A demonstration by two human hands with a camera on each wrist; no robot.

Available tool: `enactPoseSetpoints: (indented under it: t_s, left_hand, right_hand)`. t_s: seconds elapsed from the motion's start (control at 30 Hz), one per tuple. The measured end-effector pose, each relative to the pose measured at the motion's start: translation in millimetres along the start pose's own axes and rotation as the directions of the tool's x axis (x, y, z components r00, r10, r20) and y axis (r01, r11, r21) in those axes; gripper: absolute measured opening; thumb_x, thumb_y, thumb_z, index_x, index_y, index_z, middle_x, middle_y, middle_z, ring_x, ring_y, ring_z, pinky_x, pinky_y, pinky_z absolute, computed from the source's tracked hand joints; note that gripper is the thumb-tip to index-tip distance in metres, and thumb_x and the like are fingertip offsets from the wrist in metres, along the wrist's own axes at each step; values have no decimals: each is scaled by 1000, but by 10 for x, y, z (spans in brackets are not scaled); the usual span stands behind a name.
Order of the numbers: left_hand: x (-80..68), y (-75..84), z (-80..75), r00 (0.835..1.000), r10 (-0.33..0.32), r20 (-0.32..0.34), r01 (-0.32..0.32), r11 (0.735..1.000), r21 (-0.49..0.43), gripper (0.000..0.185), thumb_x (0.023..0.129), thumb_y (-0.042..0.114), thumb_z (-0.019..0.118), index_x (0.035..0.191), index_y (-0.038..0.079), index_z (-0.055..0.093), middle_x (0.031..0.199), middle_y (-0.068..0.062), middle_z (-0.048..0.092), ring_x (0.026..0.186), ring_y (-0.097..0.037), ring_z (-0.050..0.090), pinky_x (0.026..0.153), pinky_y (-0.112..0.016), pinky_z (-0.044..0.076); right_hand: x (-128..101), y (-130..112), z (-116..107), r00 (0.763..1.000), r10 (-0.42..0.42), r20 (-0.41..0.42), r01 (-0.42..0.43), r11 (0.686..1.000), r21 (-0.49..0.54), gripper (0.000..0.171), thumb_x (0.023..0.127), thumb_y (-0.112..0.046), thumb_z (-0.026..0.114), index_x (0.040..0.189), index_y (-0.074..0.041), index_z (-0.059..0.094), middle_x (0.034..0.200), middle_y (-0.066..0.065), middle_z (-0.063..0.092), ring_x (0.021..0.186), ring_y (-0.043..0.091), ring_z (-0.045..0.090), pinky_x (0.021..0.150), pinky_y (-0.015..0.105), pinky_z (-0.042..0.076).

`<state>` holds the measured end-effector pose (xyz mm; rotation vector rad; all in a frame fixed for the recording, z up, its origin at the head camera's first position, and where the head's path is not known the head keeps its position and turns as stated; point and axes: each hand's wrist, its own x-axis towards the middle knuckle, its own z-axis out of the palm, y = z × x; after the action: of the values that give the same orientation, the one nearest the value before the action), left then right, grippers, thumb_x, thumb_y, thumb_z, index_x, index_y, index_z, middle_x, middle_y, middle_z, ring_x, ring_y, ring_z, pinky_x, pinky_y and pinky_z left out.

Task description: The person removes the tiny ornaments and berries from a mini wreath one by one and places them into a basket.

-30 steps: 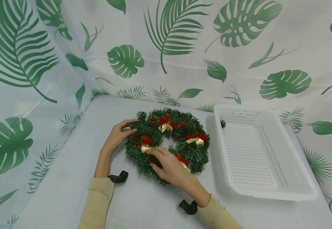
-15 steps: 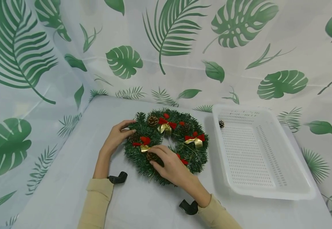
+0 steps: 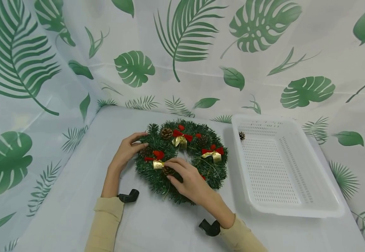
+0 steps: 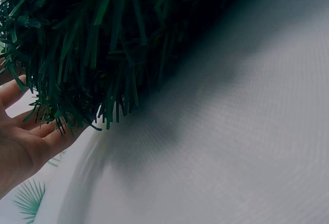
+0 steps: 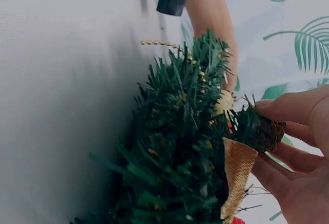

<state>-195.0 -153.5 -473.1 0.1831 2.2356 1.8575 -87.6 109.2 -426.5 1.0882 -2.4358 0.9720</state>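
A green Christmas wreath (image 3: 157, 183) with red bows, gold ribbons and pine cones lies on the white table. My right hand (image 3: 191, 180) pinches a pine cone (image 3: 167, 170) on its near side; the right wrist view shows thumb and fingers round this cone (image 5: 270, 131), beside a gold ribbon (image 5: 238, 178). My left hand (image 3: 127, 149) holds the wreath's left edge, its fingertips partly hidden among the needles. Up close in the left wrist view, fingers of the left hand (image 4: 23, 147) reach behind the green needles (image 4: 97, 44).
To the right of the wreath stands a white perforated plastic basket (image 3: 295, 212), with one pine cone (image 3: 241, 135) inside near its far left corner. A leaf-print curtain (image 3: 198, 80) rises behind the table. Black wrist devices (image 3: 129, 196) sit at both forearms.
The whole scene has shifted slightly left in the head view. Both hands keep their places on the wreath, and the right hand still pinches the pine cone with only slight motion.
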Motion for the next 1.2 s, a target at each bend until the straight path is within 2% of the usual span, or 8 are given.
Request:
enactPoseSetpoints:
  t_s: [0.13, 0.43, 0.67, 0.9, 1.1, 1.2]
  left_hand:
    - [7, -10, -8, 1000, -1, 4, 1, 1000, -3, 50, 102, 23, 67, 149, 17, 55, 164, -12, 36, 139, -39, 53, 107, -57, 45]
    - [2, -8, -19, 1000, -8, 9, 8, 1000, -15, 51, 101, 23, 68, 150, 15, 54, 165, -13, 34, 141, -40, 50, 111, -60, 41]
    - [1, 6, -10, 1000, -18, 7, 18, 1000, -8, 51, 101, 22, 68, 150, 16, 54, 164, -13, 36, 138, -40, 53, 109, -59, 43]
    - [1, 2, -10, 1000, -12, 11, 12, 1000, -11, 52, 101, 23, 68, 151, 16, 54, 165, -13, 35, 138, -40, 53, 109, -58, 43]
    - [3, -15, -17, 1000, -10, 7, 11, 1000, -6, 51, 102, 22, 67, 151, 16, 53, 165, -14, 35, 140, -40, 51, 111, -59, 42]
    - [4, -20, -22, 1000, -8, 7, 8, 1000, -1, 52, 102, 22, 67, 151, 15, 53, 165, -15, 34, 140, -41, 50, 110, -60, 42]
  right_hand:
    - [-7, 7, -39, 1000, -9, -11, 9, 1000, -5, 42, 87, 0, 81, 126, 2, 67, 125, 17, 65, 111, 26, 68, 87, 32, 58]
    - [-40, 13, -122, 1000, 6, -26, -6, 1000, -2, 42, 88, 1, 79, 127, 2, 67, 127, 20, 65, 109, 28, 69, 74, 27, 56]
    - [-59, 33, -163, 998, -8, -56, 9, 1000, 21, 42, 86, 2, 80, 126, 2, 66, 124, 19, 66, 93, 22, 70, 60, 24, 53]
    - [-80, 33, -218, 998, -9, -69, 10, 1000, 19, 42, 86, 2, 80, 126, 1, 66, 122, 14, 67, 100, 21, 71, 70, 24, 57]
    - [-96, 35, -261, 997, 14, -72, -13, 1000, 11, 40, 87, 1, 80, 125, 2, 66, 121, 14, 67, 71, 11, 64, 59, 17, 50]
    - [-113, 36, -284, 997, 21, -77, -21, 1000, -6, 42, 87, 0, 80, 126, 1, 66, 121, 14, 68, 74, 13, 66, 58, 20, 50]
